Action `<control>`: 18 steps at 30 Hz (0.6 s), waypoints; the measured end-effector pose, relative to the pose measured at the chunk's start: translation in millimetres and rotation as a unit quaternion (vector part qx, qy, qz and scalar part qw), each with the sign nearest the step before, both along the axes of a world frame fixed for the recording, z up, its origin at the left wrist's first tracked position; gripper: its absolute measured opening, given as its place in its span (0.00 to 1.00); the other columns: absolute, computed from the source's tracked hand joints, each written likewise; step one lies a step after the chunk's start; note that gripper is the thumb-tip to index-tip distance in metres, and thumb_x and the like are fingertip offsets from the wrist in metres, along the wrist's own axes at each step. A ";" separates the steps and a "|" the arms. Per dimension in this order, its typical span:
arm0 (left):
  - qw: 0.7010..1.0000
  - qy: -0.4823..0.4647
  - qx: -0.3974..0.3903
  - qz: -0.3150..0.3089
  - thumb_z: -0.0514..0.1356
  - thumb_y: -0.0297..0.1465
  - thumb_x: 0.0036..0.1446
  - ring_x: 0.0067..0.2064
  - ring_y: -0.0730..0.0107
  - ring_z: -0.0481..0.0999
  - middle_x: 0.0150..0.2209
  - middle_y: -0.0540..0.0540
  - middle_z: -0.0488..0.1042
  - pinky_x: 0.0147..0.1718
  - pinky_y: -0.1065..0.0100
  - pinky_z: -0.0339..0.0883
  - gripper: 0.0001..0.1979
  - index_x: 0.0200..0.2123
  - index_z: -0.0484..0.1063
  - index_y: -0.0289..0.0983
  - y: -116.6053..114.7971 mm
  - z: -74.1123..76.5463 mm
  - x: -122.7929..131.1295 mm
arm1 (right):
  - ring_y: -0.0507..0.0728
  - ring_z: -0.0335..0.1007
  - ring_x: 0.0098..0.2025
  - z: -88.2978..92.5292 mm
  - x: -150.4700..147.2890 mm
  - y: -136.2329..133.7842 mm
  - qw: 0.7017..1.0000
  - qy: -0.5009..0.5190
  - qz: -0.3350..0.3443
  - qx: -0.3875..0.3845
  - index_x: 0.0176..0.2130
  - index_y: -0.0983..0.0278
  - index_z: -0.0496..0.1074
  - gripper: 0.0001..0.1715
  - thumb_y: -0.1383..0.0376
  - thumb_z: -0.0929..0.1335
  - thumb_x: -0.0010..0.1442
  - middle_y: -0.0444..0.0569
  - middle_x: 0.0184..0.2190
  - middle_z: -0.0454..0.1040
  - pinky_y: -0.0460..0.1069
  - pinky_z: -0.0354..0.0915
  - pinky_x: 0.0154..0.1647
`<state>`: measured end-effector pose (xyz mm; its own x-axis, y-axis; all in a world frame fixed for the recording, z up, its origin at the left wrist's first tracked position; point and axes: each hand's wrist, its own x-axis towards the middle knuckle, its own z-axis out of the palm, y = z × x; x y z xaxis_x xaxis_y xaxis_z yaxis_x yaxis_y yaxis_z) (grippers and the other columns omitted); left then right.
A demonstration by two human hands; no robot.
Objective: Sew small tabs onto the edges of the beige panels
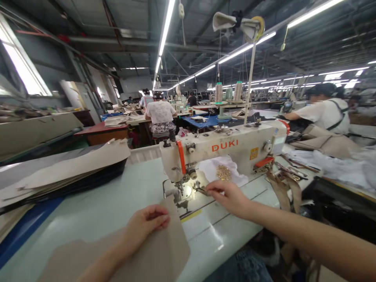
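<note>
My left hand (145, 225) is over a flat beige piece of material (169, 246) on the sewing table, fingers curled in to the thumb; whatever is between them, if anything, is hidden. At the bed of a white sewing machine (202, 150), my right hand (227, 197) has its fingertips pinched together beside a small metal part (199, 188) right of the needle area. What that pinch holds is too small to make out. Behind the right hand, a heap of small gold-coloured metal pieces (223, 172) lies on a white cloth or sheet (237, 179).
Stacked beige and dark panels (96, 168) lie on the left. Scissors and other tools (290, 171), with beige strips (279, 190) hanging beside them, are on the right. A thread stand (249, 82) rises behind the machine. A person (329, 109) works at the right; another (161, 111) sits ahead.
</note>
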<state>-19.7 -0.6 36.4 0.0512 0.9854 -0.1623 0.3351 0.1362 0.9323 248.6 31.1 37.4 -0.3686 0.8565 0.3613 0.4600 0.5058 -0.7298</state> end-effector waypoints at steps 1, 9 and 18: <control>1.000 -0.006 -0.004 0.005 0.67 0.42 0.37 0.28 0.67 0.75 0.23 0.50 0.76 0.32 0.68 0.69 0.15 0.25 0.74 0.37 3.4 -4.7 -0.9 | 0.55 0.72 0.37 3.5 13.4 11.1 0.998 -0.056 -0.035 0.023 0.39 0.65 0.75 0.11 0.69 0.64 0.59 0.49 0.36 0.77 0.47 0.66 0.39; 1.000 0.010 0.011 0.003 0.66 0.45 0.40 0.28 0.66 0.74 0.23 0.50 0.77 0.31 0.69 0.69 0.17 0.28 0.75 0.39 11.1 -23.4 -12.5 | 0.58 0.70 0.44 11.1 30.0 96.8 0.920 -0.368 -0.132 -0.001 0.44 0.70 0.71 0.11 0.67 0.64 0.63 0.55 0.43 0.72 0.54 0.66 0.46; 0.999 0.024 0.019 -0.017 0.65 0.48 0.40 0.30 0.64 0.75 0.24 0.49 0.77 0.33 0.68 0.68 0.19 0.27 0.74 0.39 13.8 -32.9 -17.5 | 0.57 0.69 0.45 3.0 13.9 113.4 0.872 -0.475 -0.116 0.026 0.48 0.68 0.68 0.16 0.61 0.65 0.63 0.53 0.46 0.69 0.55 0.67 0.45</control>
<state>-37.2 13.2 3.6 0.0777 0.9887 -0.1286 0.3831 0.0895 0.9194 262.5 144.5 40.4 -0.3423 0.9392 0.0278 0.9385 0.3403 0.0587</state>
